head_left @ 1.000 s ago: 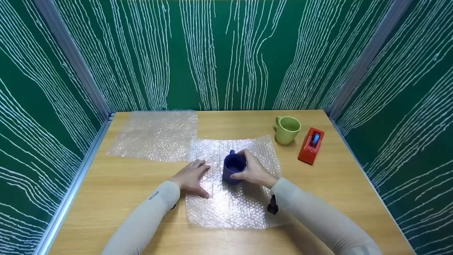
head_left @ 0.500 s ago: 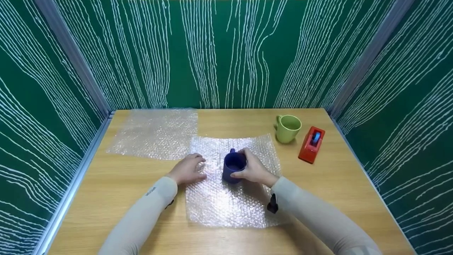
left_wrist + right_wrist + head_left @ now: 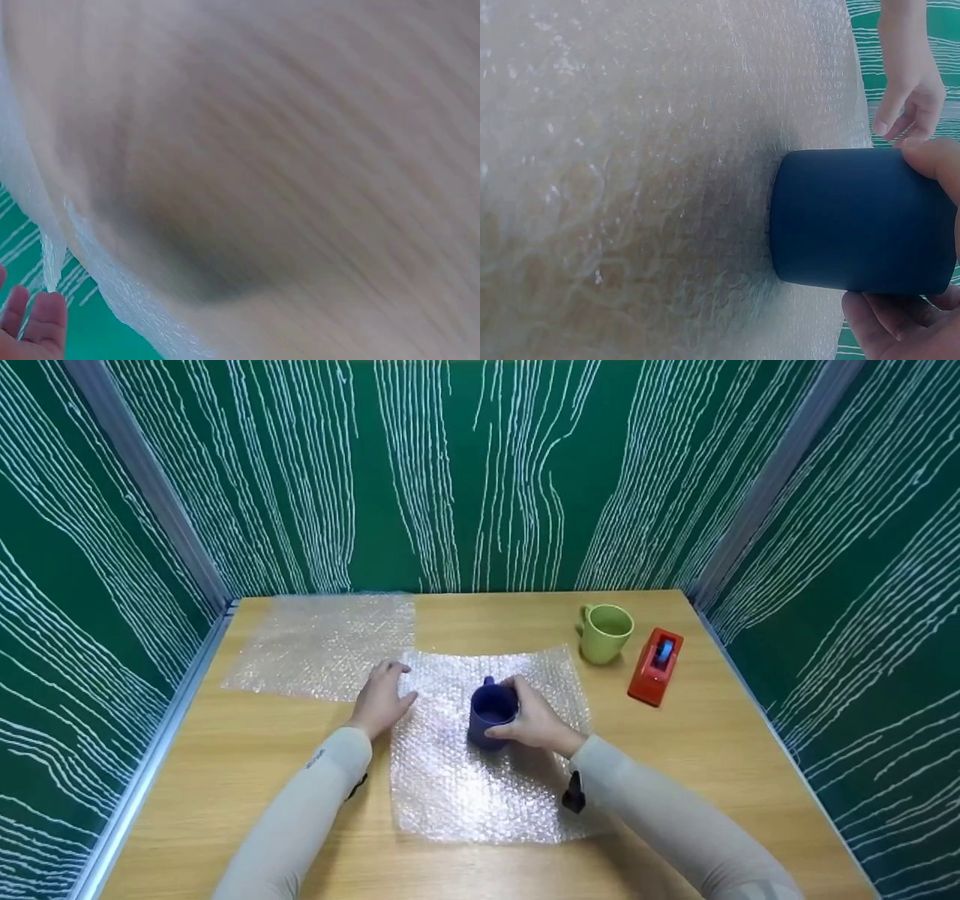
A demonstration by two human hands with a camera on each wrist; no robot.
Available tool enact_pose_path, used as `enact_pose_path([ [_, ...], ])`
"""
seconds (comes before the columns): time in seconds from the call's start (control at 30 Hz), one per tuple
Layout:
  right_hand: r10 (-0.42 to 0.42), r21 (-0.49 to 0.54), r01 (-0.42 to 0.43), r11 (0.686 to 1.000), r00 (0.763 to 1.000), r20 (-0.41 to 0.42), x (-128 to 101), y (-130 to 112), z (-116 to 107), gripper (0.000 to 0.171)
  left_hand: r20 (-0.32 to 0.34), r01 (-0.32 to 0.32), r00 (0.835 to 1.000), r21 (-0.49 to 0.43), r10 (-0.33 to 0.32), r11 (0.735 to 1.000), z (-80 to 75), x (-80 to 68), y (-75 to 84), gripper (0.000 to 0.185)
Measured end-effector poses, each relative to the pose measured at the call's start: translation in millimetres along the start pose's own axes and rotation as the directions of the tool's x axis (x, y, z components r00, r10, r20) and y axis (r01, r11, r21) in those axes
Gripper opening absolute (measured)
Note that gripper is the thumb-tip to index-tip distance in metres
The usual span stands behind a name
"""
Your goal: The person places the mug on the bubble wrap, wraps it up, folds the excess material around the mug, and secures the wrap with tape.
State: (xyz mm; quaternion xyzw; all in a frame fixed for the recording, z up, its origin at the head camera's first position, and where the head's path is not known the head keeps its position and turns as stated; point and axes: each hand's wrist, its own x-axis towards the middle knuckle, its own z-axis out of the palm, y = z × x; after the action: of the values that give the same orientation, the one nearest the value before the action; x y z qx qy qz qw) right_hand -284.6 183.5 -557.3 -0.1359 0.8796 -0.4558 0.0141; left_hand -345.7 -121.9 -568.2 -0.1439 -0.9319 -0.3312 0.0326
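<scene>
A dark blue mug (image 3: pixel 487 724) stands upright on the middle sheet of bubble wrap (image 3: pixel 480 810), its handle pointing to the far side. My right hand (image 3: pixel 536 716) grips it near the rim, thumb on the near side and fingers behind. In the right wrist view the mug (image 3: pixel 862 221) rests with its base on the wrap. My left hand (image 3: pixel 381 697) hovers at the upper left edge of that sheet, fingers loosely spread. Only its fingertips (image 3: pixel 46 319) show in the left wrist view, close to the wrap.
A second bubble wrap sheet (image 3: pixel 322 645) lies at the back left, meeting the middle sheet's corner. At the back right stand a green mug (image 3: pixel 604 641) and a red tape dispenser (image 3: pixel 654 669). Green walls with white lines (image 3: pixel 510 472) enclose the wooden table (image 3: pixel 247 765).
My left hand has moved left and away from me, from over the wrap beside the blue mug to the sheet's upper left edge. The right hand keeps holding the mug in place.
</scene>
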Motion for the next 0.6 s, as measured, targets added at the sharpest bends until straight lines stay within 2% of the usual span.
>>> enact_pose_path([
  [0.1,-0.001,-0.005,0.001,1.000,1.000,-0.001,-0.3,-0.1,0.0,0.081,-0.009,0.070,0.997,-0.031,-0.070,0.997,-1.5,4.6,-0.3,0.058],
  [0.23,0.003,-0.006,-0.003,1.000,1.000,0.003,-0.7,-0.1,0.0,0.082,0.017,0.152,0.988,-0.086,-0.151,0.985,-2.8,9.9,-0.6,0.068],
  [0.4,0.002,0.005,-0.002,1.000,1.000,0.001,-1.5,-0.9,-0.7,0.083,0.045,0.211,0.977,-0.150,-0.207,0.966,-1.1,15.9,-2.0,0.071],
  [0.6,-0.001,0.006,0.001,1.000,1.000,0.004,-2.1,-0.6,-1.5,0.085,0.050,0.263,0.965,-0.219,-0.259,0.940,2.0,21.0,-4.3,0.069],
])
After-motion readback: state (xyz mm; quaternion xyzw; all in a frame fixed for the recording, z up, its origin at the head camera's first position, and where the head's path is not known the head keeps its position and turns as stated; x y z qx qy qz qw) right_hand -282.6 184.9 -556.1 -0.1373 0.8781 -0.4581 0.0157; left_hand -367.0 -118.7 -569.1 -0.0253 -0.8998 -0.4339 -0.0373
